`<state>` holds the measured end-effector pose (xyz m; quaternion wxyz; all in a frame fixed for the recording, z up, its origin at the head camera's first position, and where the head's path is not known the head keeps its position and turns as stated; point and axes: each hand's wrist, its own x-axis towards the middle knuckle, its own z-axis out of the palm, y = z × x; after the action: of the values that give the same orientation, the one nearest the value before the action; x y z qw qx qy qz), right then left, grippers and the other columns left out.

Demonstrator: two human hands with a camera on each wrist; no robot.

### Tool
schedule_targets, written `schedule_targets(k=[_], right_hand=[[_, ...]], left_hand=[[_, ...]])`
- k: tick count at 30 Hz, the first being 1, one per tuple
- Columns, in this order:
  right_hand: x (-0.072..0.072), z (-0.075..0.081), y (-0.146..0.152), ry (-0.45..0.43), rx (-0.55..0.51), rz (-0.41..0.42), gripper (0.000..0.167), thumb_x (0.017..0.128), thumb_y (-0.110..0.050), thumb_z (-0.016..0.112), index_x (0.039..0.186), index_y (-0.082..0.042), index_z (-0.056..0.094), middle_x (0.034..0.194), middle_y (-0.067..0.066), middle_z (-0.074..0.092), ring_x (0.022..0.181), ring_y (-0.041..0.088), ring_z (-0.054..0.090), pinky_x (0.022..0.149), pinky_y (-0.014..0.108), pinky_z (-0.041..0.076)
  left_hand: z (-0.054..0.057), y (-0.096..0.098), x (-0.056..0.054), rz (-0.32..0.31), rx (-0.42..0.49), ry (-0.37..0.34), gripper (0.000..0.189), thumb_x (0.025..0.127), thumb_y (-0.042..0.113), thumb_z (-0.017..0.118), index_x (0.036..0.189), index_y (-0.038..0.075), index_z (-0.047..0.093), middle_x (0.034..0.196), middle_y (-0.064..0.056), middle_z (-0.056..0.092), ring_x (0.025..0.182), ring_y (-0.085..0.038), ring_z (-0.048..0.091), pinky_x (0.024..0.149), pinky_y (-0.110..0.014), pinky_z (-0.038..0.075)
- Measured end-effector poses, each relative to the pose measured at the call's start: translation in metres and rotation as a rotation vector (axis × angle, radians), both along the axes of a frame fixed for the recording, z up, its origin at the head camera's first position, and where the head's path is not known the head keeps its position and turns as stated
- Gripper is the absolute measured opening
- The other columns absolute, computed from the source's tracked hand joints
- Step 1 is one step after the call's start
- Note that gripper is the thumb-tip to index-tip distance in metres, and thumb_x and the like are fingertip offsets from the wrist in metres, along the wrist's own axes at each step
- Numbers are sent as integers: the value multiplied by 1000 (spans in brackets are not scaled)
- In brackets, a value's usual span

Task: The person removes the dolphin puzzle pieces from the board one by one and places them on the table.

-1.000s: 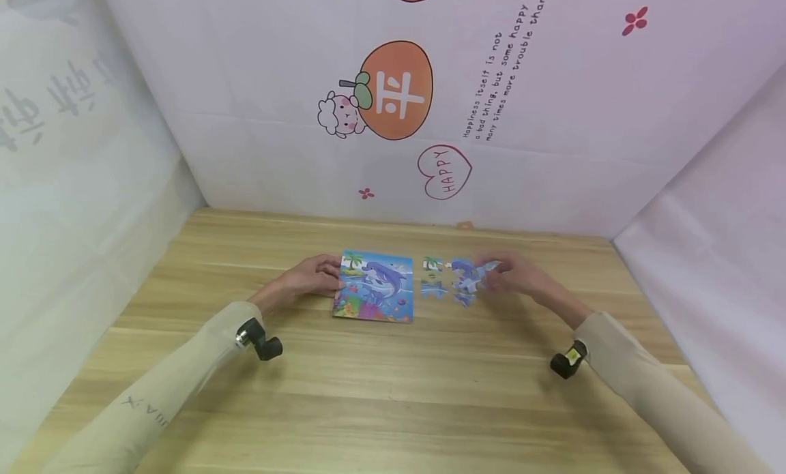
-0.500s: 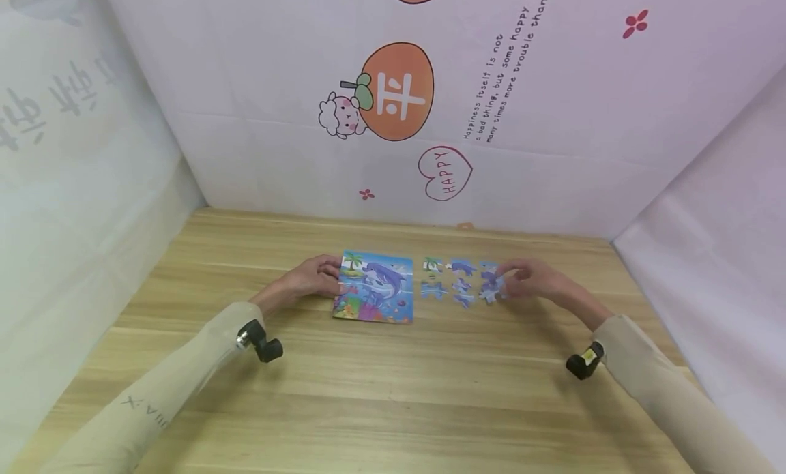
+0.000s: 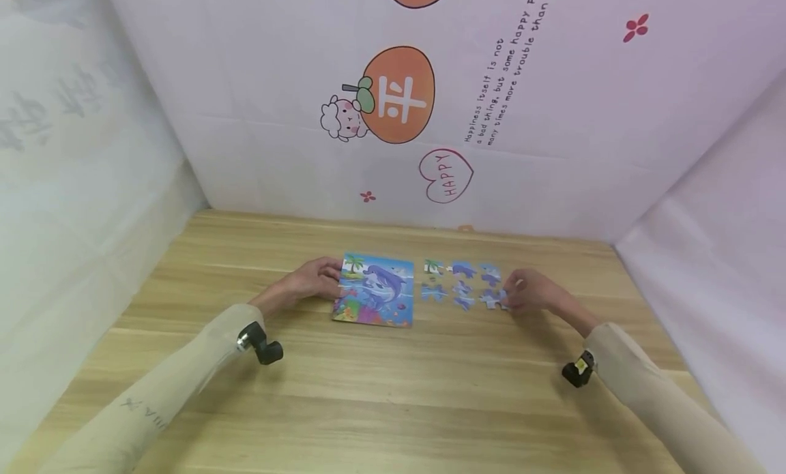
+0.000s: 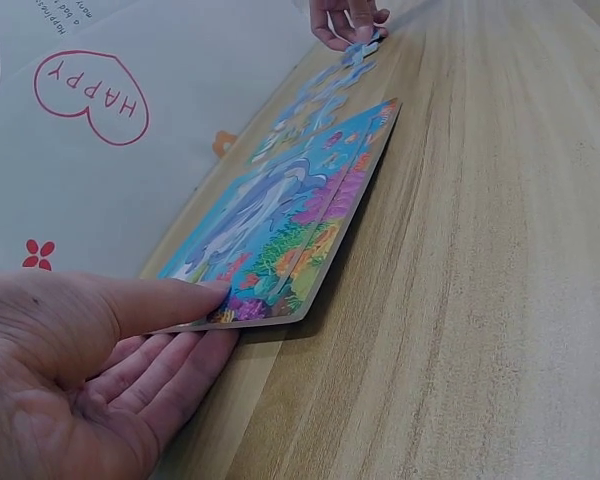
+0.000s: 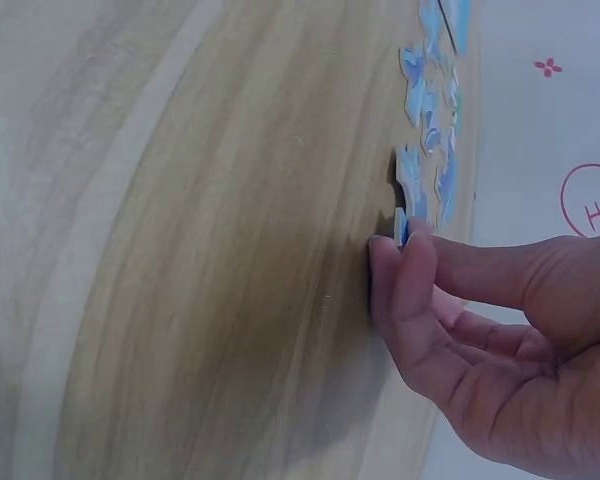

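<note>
My left hand [image 3: 313, 279] holds a square dolphin picture board [image 3: 374, 290] by its left edge. In the left wrist view the thumb lies on the board's printed face and the fingers [image 4: 175, 385] are under the edge. To the board's right, several loose jigsaw pieces lie in two rows, among them a palm-tree piece [image 3: 432, 265] and a dolphin piece [image 3: 463, 269]. My right hand [image 3: 533, 291] pinches a blue jigsaw piece [image 3: 492, 299] at the right end of the nearer row. Its fingertips hide part of that piece in the right wrist view.
Behind the wooden table [image 3: 393, 392] rises a white printed cloth [image 3: 276, 146]. More white cloth hangs on the left and right sides. A small black camera [image 3: 260, 343] sits on the left wrist and another camera [image 3: 578, 369] on the right.
My right hand has set a piece at the right end of the far row, then moved slightly nearer with another piece. The left hand and board have stayed in place.
</note>
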<state>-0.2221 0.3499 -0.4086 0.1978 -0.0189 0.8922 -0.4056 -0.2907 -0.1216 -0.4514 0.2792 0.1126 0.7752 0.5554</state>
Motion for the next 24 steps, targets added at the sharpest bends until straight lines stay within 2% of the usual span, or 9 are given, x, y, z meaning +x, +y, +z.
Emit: schedule_targets(k=[6, 11, 20, 24], right_hand=[[4, 1, 2, -31, 61, -21, 24, 95, 3, 72, 104, 13, 52, 83, 17, 69, 67, 19, 70, 65, 37, 69], [0, -3, 1, -12, 129, -5, 26, 94, -4, 76, 101, 10, 55, 82, 15, 68, 62, 19, 70, 64, 37, 69], [-3, -7, 5, 9, 164, 14, 28, 94, -11, 79, 101, 8, 60, 91, 17, 68, 71, 21, 71, 67, 37, 69], [-3, -7, 6, 9, 169, 29, 27, 96, -12, 77, 103, 8, 60, 95, 19, 69, 75, 23, 72, 68, 37, 69]], left_hand=[[-3, 5, 0, -5, 2, 0, 74, 91, 8, 80, 153, -2, 41, 136, -20, 54, 116, -29, 60, 106, -35, 54], [-2, 3, 1, 11, -14, 13, 74, 91, 8, 80, 153, -2, 41, 135, -20, 55, 117, -30, 60, 106, -36, 53], [3, 2, 1, 14, -19, 6, 76, 91, 8, 80, 154, -2, 40, 136, -21, 55, 117, -30, 60, 105, -35, 54], [3, 3, 1, 16, -12, -7, 76, 91, 6, 79, 155, -2, 38, 137, -21, 53, 117, -30, 60, 102, -35, 58]])
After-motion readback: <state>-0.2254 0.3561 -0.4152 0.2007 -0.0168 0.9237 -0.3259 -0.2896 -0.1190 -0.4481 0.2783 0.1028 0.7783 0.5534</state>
